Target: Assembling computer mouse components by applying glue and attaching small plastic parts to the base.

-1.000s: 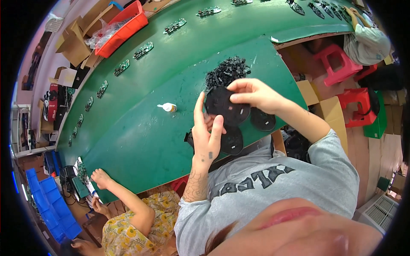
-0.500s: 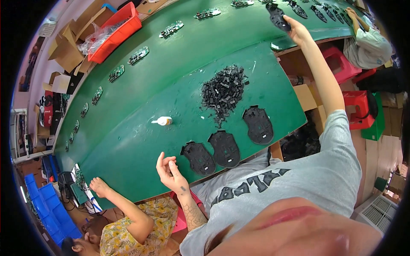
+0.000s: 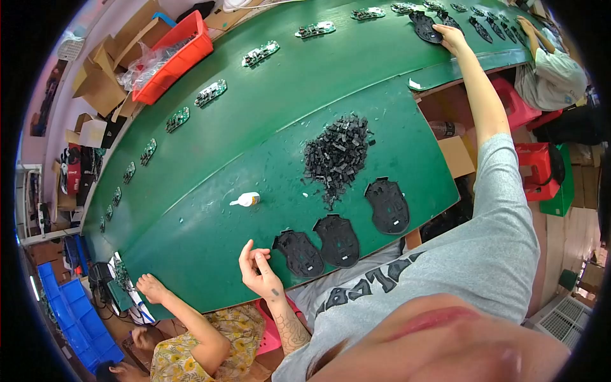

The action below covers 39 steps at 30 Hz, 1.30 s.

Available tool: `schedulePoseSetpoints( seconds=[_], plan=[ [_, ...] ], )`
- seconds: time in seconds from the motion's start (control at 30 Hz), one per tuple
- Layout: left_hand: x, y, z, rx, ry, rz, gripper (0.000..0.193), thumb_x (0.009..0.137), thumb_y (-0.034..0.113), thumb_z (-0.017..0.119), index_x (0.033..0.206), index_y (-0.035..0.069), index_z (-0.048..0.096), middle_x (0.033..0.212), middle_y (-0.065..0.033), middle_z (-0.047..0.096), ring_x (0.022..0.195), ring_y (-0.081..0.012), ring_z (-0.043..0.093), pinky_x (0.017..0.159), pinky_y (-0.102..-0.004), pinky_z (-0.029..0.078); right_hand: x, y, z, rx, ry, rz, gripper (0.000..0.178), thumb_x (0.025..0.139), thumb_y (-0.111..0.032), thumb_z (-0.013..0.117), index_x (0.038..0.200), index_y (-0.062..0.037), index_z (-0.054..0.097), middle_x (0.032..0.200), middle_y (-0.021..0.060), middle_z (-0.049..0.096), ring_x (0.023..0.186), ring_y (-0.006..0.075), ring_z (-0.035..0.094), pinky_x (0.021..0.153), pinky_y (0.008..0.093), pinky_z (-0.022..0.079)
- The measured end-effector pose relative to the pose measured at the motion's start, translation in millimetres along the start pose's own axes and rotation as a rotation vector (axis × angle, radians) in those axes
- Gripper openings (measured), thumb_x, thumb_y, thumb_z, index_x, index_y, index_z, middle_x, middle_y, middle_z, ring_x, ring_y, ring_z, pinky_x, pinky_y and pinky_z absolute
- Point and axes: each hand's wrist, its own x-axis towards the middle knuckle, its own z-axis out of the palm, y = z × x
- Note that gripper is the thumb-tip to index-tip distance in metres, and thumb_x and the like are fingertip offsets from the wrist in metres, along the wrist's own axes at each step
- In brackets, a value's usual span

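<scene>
At arm's length on the far right, my right hand (image 3: 450,39) grips the edge of a black mouse bottom shell (image 3: 426,28). That shell is low over the green bench, beside another black shell (image 3: 449,21) in the row; whether it touches the surface I cannot tell. My left hand (image 3: 261,274) is raised near the bench's front edge with loosely bent fingers apart and nothing in it. Closest to it lies a mouse shell (image 3: 299,253). Two more, a middle shell (image 3: 337,240) and a right-hand shell (image 3: 387,207), lie flat to its right.
A heap of small black parts (image 3: 337,156) lies beyond the shells, with a small white bottle (image 3: 247,199) on its left. Several green circuit boards (image 3: 259,54) line the far strip. A red bin (image 3: 173,58) stands behind. A co-worker's hand (image 3: 151,288) rests at left.
My right hand has reached farther out with the mouse shell, bringing it down beside the row. The view has tilted slightly. My left hand keeps nearly the same pose.
</scene>
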Motion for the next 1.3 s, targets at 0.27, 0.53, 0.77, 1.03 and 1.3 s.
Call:
schedulePoseSetpoints(
  seconds=[0.27,0.53,0.77,1.03,1.3],
  plan=[
    [0.9,0.9,1.4,0.028,0.013,-0.002,0.025,0.097,0.005,0.052,0.120,0.000,0.061,0.083,-0.0070,0.065,0.072,-0.0118,0.058,0.067,-0.0257,0.049,19.7,-1.9,-11.0,-0.437,0.081,-0.026,0.031,0.084,-0.027,0.076,0.112,-0.0125,0.073,0.104,-0.0002,0.070,0.084,0.0113,0.062,0.071,0.0281,0.044],
    [-3.2,0.2,-3.0,0.073,0.021,-0.020,0.024,0.097,0.005,0.052,0.118,0.000,0.062,0.083,-0.0069,0.066,0.072,-0.0118,0.058,0.067,-0.0254,0.049,39.2,11.7,-11.7,-0.743,0.140,-0.096,0.038,0.076,-0.041,0.080,0.105,-0.0160,0.077,0.100,0.0024,0.073,0.090,0.0142,0.066,0.080,0.0312,0.049],
    [-1.9,-0.4,-3.6,0.087,0.026,-0.001,0.023,0.097,0.005,0.053,0.117,0.000,0.063,0.083,-0.0064,0.066,0.072,-0.0114,0.058,0.067,-0.0247,0.048,-15.7,2.0,27.6,-0.921,0.206,-0.423,0.033,0.076,-0.035,0.074,0.085,-0.0030,0.075,0.079,0.0129,0.070,0.076,0.0283,0.068,0.070,0.0354,0.051],
    [2.1,11.9,-4.9,0.298,-0.166,0.169,0.042,0.082,0.013,0.066,0.121,0.001,0.062,0.100,-0.0095,0.066,0.082,-0.0191,0.058,0.072,-0.0313,0.047,-253.5,-70.3,112.0,-0.512,-0.617,-0.580,0.014,0.092,-0.012,0.064,0.093,-0.0003,0.072,0.089,0.0046,0.070,0.086,0.0110,0.063,0.076,0.0242,0.049],
    [13.8,17.5,10.8,0.551,-0.293,0.452,0.047,0.073,0.021,0.081,0.115,0.007,0.065,0.098,-0.0094,0.061,0.094,-0.0276,0.058,0.086,-0.0399,0.045,-354.6,-44.0,135.2,-0.720,-0.774,-0.854,0.012,0.082,-0.010,0.073,0.092,-0.0034,0.071,0.090,0.0070,0.064,0.083,0.0223,0.063,0.072,0.0319,0.050]
  ],
)
